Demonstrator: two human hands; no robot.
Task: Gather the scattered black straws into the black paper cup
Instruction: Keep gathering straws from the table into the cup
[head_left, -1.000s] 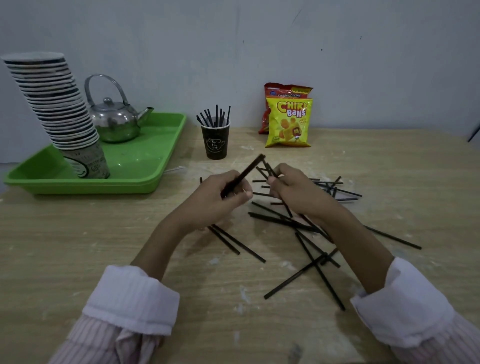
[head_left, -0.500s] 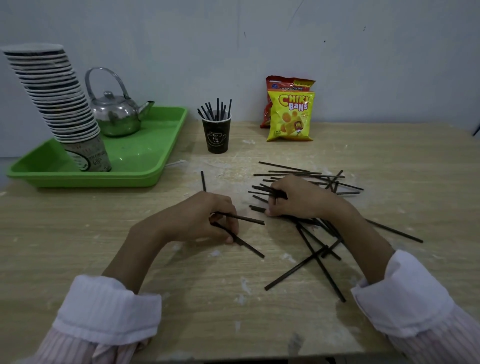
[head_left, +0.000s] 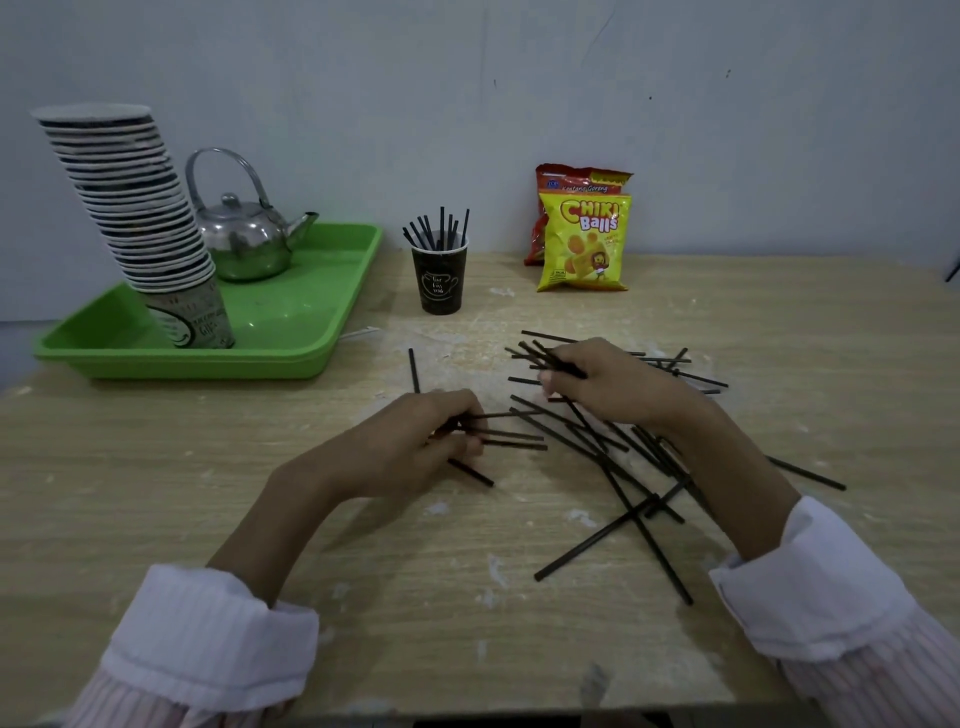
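Note:
A black paper cup (head_left: 439, 280) stands at the back middle of the wooden table (head_left: 208, 493), with several black straws upright in it. Many more black straws (head_left: 623, 493) lie scattered and crossed on the table to the right of centre. My left hand (head_left: 415, 441) rests low on the table, fingers closed around a few straws that stick out to the right. My right hand (head_left: 608, 384) sits over the far part of the pile, pinching several straws between thumb and fingers. One lone straw (head_left: 413, 369) lies just beyond my left hand.
A green tray (head_left: 311, 332) at the back left holds a leaning stack of paper cups (head_left: 135, 208) and a metal kettle (head_left: 244, 244). Two snack bags (head_left: 584, 234) lean on the wall behind the straw pile. The table's front edge is near my sleeves.
Both hands came down from a raised position to the table. My left hand has closed on more straws; my right hand shifted toward the far straws and gripped several.

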